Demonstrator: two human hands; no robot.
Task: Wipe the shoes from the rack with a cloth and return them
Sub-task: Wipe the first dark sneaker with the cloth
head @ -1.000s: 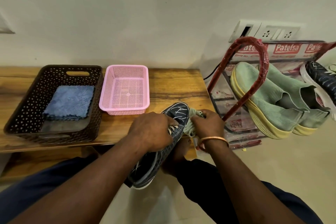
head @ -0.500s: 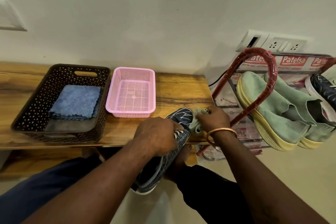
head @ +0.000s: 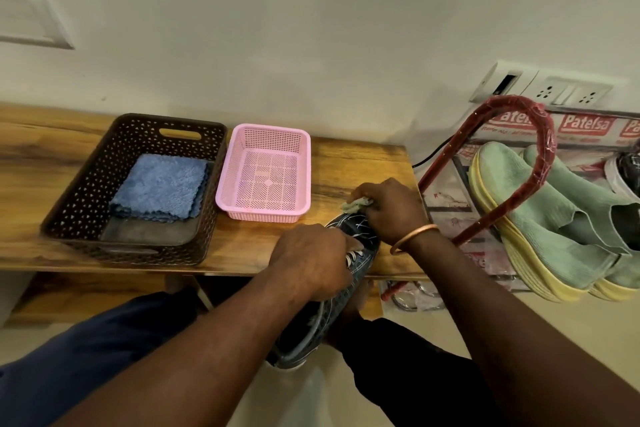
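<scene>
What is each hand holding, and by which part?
Left hand grips the dark shoe over its laces; right hand holds a bunched pale cloth near the toe.

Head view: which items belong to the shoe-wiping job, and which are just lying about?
In the job: dark patterned sneaker, in the grip of the left hand; greenish cloth, pinched by the right hand; shoe rack with green slip-on shoes.
Lying about: brown basket holding folded blue cloths; pink basket; wall sockets.

Left grip (head: 311,260) holds the dark shoe (head: 367,243); right grip (head: 391,208) — clutching a pale cloth (head: 355,204) — at its toe.
</scene>
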